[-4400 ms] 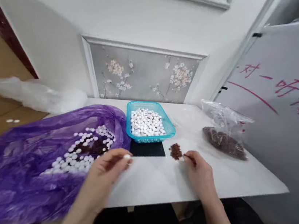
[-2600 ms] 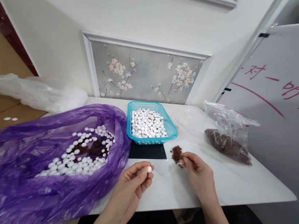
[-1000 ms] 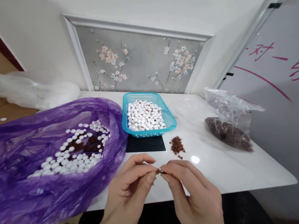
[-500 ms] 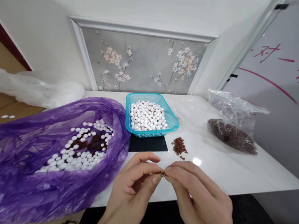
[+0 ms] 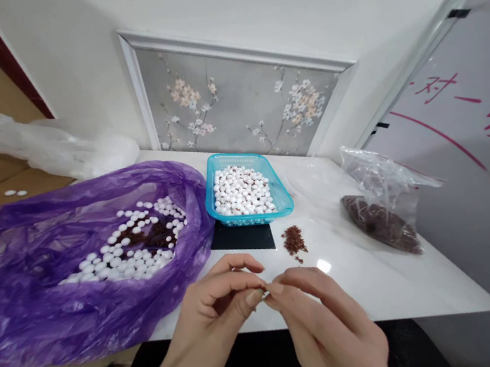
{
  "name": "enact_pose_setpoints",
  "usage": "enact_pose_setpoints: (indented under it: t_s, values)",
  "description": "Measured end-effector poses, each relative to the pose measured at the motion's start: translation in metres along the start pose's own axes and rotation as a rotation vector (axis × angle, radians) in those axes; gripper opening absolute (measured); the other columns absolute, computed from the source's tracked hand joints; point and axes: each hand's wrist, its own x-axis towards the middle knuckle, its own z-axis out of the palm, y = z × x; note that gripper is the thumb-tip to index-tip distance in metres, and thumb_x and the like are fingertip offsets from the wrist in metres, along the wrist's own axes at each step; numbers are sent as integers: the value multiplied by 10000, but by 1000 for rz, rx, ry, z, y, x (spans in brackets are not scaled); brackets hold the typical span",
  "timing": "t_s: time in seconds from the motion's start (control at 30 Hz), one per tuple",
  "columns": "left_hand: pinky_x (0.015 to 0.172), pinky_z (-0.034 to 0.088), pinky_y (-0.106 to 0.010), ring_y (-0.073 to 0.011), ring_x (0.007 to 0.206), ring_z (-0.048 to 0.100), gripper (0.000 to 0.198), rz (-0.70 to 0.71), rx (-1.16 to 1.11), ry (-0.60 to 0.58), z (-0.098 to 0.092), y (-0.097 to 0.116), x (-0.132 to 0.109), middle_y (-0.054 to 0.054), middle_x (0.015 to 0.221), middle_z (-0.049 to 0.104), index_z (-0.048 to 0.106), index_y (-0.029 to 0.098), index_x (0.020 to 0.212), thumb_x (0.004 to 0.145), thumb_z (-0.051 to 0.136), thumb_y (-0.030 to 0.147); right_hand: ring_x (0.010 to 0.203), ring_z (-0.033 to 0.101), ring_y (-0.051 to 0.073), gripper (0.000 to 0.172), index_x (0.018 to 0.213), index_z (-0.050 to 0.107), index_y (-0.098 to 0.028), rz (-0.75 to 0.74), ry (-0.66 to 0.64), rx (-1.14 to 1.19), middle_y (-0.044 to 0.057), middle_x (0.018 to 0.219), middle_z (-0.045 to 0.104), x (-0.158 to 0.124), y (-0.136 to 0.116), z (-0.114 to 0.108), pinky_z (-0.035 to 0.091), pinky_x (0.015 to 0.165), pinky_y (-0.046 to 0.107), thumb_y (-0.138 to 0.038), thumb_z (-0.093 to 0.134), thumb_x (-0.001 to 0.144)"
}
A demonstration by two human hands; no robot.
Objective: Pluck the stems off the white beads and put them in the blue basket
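Ideally, keep pressure light and steady while the left hand [image 5: 219, 313] pinches a mostly hidden white bead [image 5: 265, 294], near-left of the reddish-brown flakes [image 5: 295, 241], the right hand [image 5: 331, 322] narrowed beside it, its hold unclear.

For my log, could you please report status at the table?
Left hand, right hand: fingertips close together on something tiny. Fingers hide most of it. Brown crumbs: on table, beyond hands.
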Motion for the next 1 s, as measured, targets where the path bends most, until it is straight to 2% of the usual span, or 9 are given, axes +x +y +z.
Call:
enact_pose_setpoints:
  t_s: [0.17, 0.23, 0.43, 0.53, 0.63, 0.77, 0.87, 0.93, 1.0]
  values:
    - [633, 440, -197, -109, 751, 531, 131, -63, -58, -19, -2, -3, 1, -32, 1012, 584, 755, 247, 795, 828, 633, 283, 776, 619, 181, 285, 1031, 645, -175, -117, -50, -72, 66, 870, 645, 1, 5, -2, 519, 653, 318, -8, 615, 801]
    - [673, 455, -202, -119, 797, 552, 125, -42, -46, -16, -3, -4, 1, -32, 1026, 585, 753, 255, 816, 832, 629, 264, 776, 615, 191, 265, 1061, 625, -183, -133, -86, -119, 72, 869, 647, 0, 9, -2, 503, 654, 333, -51, 586, 834]
    - [777, 487, -207, -155, 956, 601, 156, 196, 305, 68, -5, -7, 2, -27, 1033, 608, 722, 270, 874, 843, 601, 177, 712, 519, 166, 147, 906, 579, -160, -105, -256, -204, 63, 805, 599, 3, 18, 0, 409, 655, 335, -34, 529, 850]
    - [796, 489, -205, -144, 957, 609, 195, 397, 525, 92, -7, -12, 3, -31, 1056, 601, 683, 250, 919, 843, 574, 108, 732, 501, 155, 121, 883, 525, -179, 82, -347, -37, 39, 806, 557, 2, 16, 0, 390, 676, 319, -71, 470, 886]
    - [817, 492, -201, -140, 961, 605, 240, 571, 659, 74, -9, -17, 3, -46, 1075, 590, 640, 216, 971, 824, 562, 43, 689, 469, 127, 139, 810, 476, -196, 403, -399, 251, 2, 755, 493, 0, 11, 2, 369, 630, 270, -170, 420, 935]
    - [819, 500, -196, -143, 946, 600, 306, 766, 737, 44, -12, -19, 4, -72, 1052, 589, 601, 164, 1028, 796, 549, -28, 532, 348, 80, 294, 684, 424, -194, 891, -343, 782, -54, 592, 395, -2, 9, 9, 294, 524, 229, -319, 440, 948]
    - [816, 509, -204, -149, 939, 604, 340, 810, 727, -11, -12, -20, 3, -80, 1043, 593, 587, 155, 1057, 789, 538, -48, 455, 282, 47, 302, 659, 421, -185, 1152, -322, 1243, -79, 564, 341, -3, 9, 11, 251, 476, 214, -330, 492, 914]
    - [823, 511, -221, -158, 952, 603, 360, 789, 705, -32, -12, -20, 2, -79, 1051, 597, 589, 172, 1068, 789, 532, -49, 445, 276, 42, 306, 656, 414, -186, 1210, -331, 1317, -81, 578, 329, -4, 9, 10, 242, 463, 210, -333, 484, 914]
    - [825, 515, -249, -166, 944, 606, 353, 694, 652, -22, -12, -20, 2, -76, 1079, 595, 601, 205, 1072, 802, 542, -16, 481, 328, 60, 293, 676, 439, -186, 1083, -332, 1061, -66, 588, 374, -5, 7, 7, 274, 485, 219, -328, 466, 932]
